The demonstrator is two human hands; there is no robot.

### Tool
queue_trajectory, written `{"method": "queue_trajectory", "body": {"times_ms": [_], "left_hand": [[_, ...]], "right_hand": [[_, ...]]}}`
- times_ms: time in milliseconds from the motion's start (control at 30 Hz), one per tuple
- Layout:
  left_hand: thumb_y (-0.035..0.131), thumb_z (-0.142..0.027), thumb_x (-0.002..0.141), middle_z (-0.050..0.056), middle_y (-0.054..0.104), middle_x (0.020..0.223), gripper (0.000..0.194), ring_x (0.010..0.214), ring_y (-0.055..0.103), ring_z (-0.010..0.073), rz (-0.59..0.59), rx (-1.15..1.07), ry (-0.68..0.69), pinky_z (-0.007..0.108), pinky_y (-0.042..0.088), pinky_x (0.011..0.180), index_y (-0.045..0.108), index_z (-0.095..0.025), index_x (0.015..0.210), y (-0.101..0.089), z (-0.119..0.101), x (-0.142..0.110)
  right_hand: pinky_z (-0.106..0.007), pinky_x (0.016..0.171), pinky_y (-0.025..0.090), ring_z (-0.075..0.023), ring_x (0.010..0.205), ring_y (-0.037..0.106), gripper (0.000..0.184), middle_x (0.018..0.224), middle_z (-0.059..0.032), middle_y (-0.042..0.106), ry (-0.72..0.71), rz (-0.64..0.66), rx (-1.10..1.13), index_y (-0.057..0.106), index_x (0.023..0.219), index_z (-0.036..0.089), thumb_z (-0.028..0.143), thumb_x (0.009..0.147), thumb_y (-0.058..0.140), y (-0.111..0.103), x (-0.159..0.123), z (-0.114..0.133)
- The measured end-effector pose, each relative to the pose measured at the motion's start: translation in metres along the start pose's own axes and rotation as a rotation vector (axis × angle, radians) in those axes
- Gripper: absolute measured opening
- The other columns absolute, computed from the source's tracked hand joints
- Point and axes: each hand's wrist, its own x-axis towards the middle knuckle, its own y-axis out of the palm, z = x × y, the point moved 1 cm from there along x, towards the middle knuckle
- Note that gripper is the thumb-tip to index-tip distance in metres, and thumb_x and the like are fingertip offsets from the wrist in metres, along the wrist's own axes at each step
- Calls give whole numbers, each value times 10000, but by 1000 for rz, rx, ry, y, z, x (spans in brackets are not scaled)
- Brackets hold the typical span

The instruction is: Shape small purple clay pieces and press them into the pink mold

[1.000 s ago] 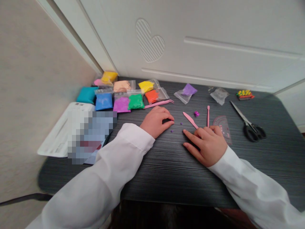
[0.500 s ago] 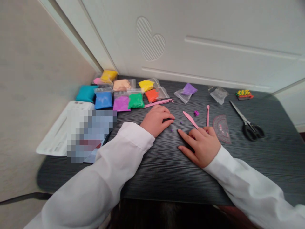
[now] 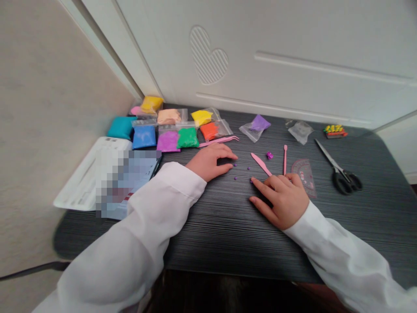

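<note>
Dark striped tabletop (image 3: pixel 228 226) is backed by a white panelled door with a heart-shaped relief; the fingers of the right hand (image 3: pixel 282 199) are laid flat and slightly spread on it, nothing being pinched, with the tiny purple clay beads (image 3: pixel 236 178) just left of the forefinger tip; the flat pink plastic modelling knife (image 3: pixel 260 164) is touched or nearly touched by that hand's far side; the left hand (image 3: pixel 210 161) is rested palm down left of the beads, fingers loosely curved and close together, holding nothing; beyond the knife a small purple clay lump (image 3: pixel 269 154) and a pink stick tool (image 3: pixel 285 159) are seen; coloured clay bags (image 3: pixel 169 130) are grouped far left of the knife; black-handled scissors (image 3: pixel 339 174) lie well to its right.
</note>
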Motion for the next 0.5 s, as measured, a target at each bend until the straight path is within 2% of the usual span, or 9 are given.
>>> {"method": "queue_trajectory", "body": {"times_ms": [233,333,433,500], "left_hand": [[529,-209,713,29,617,864,168,873,538,135,-66,-79,-17,280,398,839,632,-168,838,1,-3,1],[511,-253,728,29,617,829,175,793,550,131,-105,-153,-106,263,426,748,628,-154,812,0,-4,1],[492,-305,737,35,613,803,224,704,549,126,-130,-237,-229,248,433,643,616,-137,819,-2,-3,2],[490,-321,736,39,614,798,242,708,550,131,-137,-281,-261,251,430,646,611,-130,821,-3,-3,2]], "right_hand": [[-390,752,246,-200,802,459,468,839,-59,542,-2,-10,11,443,1181,221,475,807,324,-1,1,-1],[-396,758,256,-203,808,450,487,863,-59,544,-5,-52,12,424,1198,238,492,791,345,-2,1,2],[-434,817,229,-243,946,413,489,1027,-83,517,-10,-136,6,427,1195,268,509,774,368,-3,6,10],[-459,873,182,-270,1077,336,492,1183,-97,436,-25,-166,5,434,1189,267,515,769,372,-3,11,17]]}}
